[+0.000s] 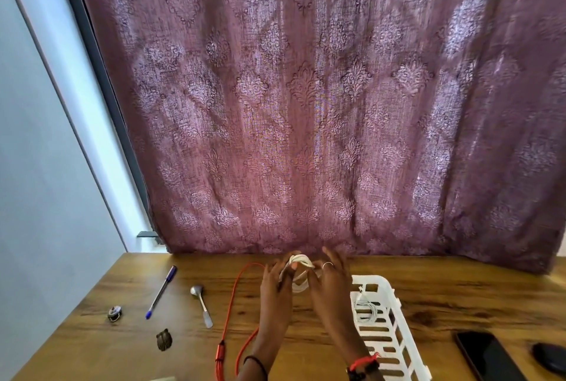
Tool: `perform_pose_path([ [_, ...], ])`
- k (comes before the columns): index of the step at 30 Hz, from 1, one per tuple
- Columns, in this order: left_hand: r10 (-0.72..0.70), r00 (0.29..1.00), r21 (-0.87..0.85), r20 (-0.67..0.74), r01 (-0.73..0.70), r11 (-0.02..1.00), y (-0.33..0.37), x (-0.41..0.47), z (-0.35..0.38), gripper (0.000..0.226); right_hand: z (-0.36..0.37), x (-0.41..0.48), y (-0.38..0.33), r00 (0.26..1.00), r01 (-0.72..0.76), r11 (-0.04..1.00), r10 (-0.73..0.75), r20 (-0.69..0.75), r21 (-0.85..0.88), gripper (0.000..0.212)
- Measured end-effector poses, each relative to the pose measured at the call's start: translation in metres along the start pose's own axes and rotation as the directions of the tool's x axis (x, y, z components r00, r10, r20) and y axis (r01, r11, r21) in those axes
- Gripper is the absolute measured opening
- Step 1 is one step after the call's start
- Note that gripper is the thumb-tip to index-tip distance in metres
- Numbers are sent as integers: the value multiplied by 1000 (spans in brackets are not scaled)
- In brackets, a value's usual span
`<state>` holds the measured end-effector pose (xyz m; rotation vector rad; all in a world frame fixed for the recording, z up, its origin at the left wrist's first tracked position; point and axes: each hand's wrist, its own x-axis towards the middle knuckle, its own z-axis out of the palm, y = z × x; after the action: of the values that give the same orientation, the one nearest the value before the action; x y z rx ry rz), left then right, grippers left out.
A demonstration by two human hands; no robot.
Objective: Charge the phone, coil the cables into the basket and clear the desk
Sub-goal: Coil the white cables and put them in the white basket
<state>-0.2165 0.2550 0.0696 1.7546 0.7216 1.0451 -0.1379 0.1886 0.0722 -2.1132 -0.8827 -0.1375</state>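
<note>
Both hands are raised over the middle of the wooden desk (459,295), working one white cable (301,262) wound into loops. My left hand (277,282) grips the loops from the left, and my right hand (329,281) holds them from the right, a ring on one finger. A white slotted basket (387,334) stands just right of my right hand, and another coiled white cable (366,307) lies inside it. A red cable (232,301) runs loose on the desk left of my left arm. The black phone (487,356) lies face up at the front right.
A blue pen (161,291), a metal spoon (200,304), a small round dark object (115,313) and a brown clip-like object (164,339) lie on the desk's left half. A dark rounded object (551,356) sits at the far right edge. A purple curtain (306,105) hangs behind the desk.
</note>
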Motion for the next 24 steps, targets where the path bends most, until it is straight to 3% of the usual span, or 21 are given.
perform_pose_path([
  [7, 1, 1000, 226, -11, 1, 974, -8, 2, -3, 27, -5, 0, -10, 968, -220, 919, 162, 194, 328, 31],
  [11, 5, 1000, 151, -19, -2, 988, -9, 0, -8, 26, -9, -2, -15, 949, -280, 850, 174, 264, 446, 22],
  [15, -73, 996, 147, 52, 64, 987, -13, -5, -9, 21, -11, 0, -10, 953, -261, 869, 161, 258, 420, 15],
  [19, -123, 979, 186, 162, 92, 978, -16, -1, -10, 20, -15, 2, -3, 972, -193, 939, 143, 189, 285, 16],
  [24, -268, 890, -136, 369, 337, 932, -11, 5, -16, 24, -18, 4, 9, 969, -196, 963, 161, 190, 183, 27],
])
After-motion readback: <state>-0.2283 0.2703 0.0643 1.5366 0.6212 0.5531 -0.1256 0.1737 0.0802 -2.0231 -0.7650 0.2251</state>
